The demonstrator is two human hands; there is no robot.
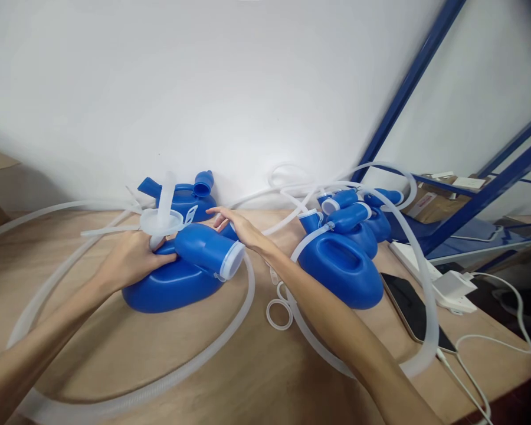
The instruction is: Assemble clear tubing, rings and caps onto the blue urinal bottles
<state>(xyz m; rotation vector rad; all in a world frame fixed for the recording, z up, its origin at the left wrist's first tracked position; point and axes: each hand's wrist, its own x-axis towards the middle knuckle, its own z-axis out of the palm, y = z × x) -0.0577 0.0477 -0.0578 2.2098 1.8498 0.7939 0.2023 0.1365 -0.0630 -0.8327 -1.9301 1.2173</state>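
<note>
Blue bottle (172,293) on wooden table (230,372), left of frame centre, between two hands; left hand (130,260) at its upper left, curled round its handle; right hand (236,227) at its upper right, fingers loosely bent, cannot tell whether gripping anything; white-rimmed mouth (232,261) points lower right; translucent disc (161,222) just above left hand; other blue bottles (343,280) at right of frame

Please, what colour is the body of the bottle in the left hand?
The bottle body is blue, seen best in the head view.
</note>
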